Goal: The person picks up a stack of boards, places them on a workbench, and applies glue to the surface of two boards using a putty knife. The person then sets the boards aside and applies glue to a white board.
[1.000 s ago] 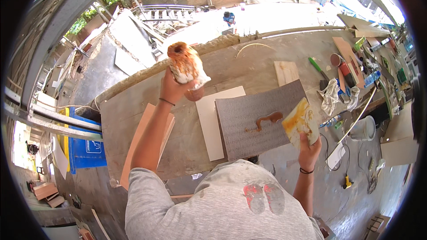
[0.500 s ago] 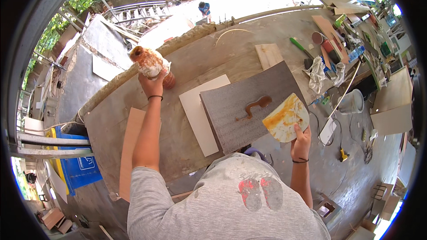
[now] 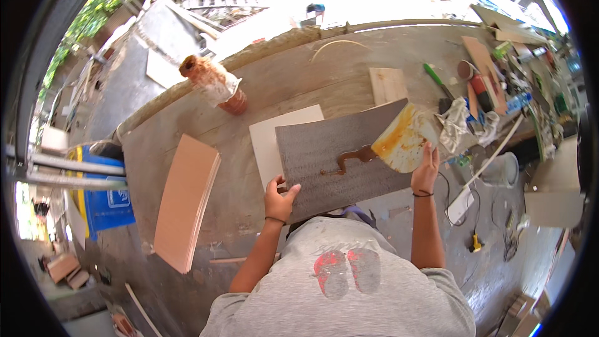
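Note:
On the worktable lies a dark grey board with a winding streak of brown liquid glue on it. My left hand is at the board's near left edge, thumb and fingers apart, holding nothing; whether it touches the edge I cannot tell. Pinched in my right hand is a half-round, whitish spreader smeared yellow-brown, held over the board's right part beside the glue. A glue-stained bottle with a white wrap around its middle stands at the far left of the table.
A white panel lies partly under the grey board. To the left is a stack of reddish-brown sheets. A small wood piece, a green-handled tool and rags lie beyond, right. A clear bucket stands at the right; a person is far off.
My left hand has let go of the bottle and come back to the board's left edge. The spreader has moved slightly up in my right hand. The glue streak reaches nearer the board's left side.

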Demonstrator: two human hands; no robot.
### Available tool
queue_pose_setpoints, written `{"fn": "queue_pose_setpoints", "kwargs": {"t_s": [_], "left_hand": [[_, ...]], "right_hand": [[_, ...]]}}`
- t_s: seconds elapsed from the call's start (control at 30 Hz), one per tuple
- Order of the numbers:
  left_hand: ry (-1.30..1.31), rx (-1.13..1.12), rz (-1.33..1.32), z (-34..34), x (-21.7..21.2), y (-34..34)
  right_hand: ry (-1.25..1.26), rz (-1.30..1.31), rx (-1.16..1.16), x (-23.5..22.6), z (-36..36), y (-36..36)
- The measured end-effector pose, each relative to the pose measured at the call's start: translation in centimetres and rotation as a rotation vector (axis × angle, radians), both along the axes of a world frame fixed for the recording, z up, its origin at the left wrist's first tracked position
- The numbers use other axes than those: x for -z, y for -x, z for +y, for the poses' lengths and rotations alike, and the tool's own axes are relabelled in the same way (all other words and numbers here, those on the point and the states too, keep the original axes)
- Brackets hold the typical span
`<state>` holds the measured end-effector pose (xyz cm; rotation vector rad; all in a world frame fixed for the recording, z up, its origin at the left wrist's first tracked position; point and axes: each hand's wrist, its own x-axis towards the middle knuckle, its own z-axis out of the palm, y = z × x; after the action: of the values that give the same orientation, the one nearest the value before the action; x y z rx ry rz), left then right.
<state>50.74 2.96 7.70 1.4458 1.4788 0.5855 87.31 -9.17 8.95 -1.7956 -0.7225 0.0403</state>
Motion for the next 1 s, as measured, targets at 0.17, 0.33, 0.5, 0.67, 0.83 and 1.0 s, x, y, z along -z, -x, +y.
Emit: {"fn": "queue_pose_setpoints", "kwargs": {"t_s": [0.17, 0.33, 0.5, 0.67, 0.83, 1.0], "left_hand": [[-0.133, -0.201, 0.116, -0.3, 1.9, -0.9], [-0.182, -0.345, 0.272, -1.7, 2.7, -3.7], [-0.467, -0.451, 0.389, -2.5, 5.8, -4.6], [-0.384, -0.504, 0.381, -2.4, 4.4, -5.1], [-0.375, -0.525, 0.356, -2.3, 3.6, -5.5], [-0.429, -0.558, 0.408, -2.6, 4.6, -5.6]], "right_hand": [[-0.292, 0.725, -0.098, 1.4, 3.2, -3.9], [-0.437, 0.941, -0.229, 3.4, 3.1, -5.6], [-0.536, 1.172, -0.195, 2.9, 3.6, -7.0], [-0.736, 1.256, -0.147, 2.4, 4.5, -9.3], [-0.755, 1.196, -0.161, 2.7, 5.3, -9.5], [-0.724, 1.14, -0.155, 2.6, 6.1, -9.6]]}}
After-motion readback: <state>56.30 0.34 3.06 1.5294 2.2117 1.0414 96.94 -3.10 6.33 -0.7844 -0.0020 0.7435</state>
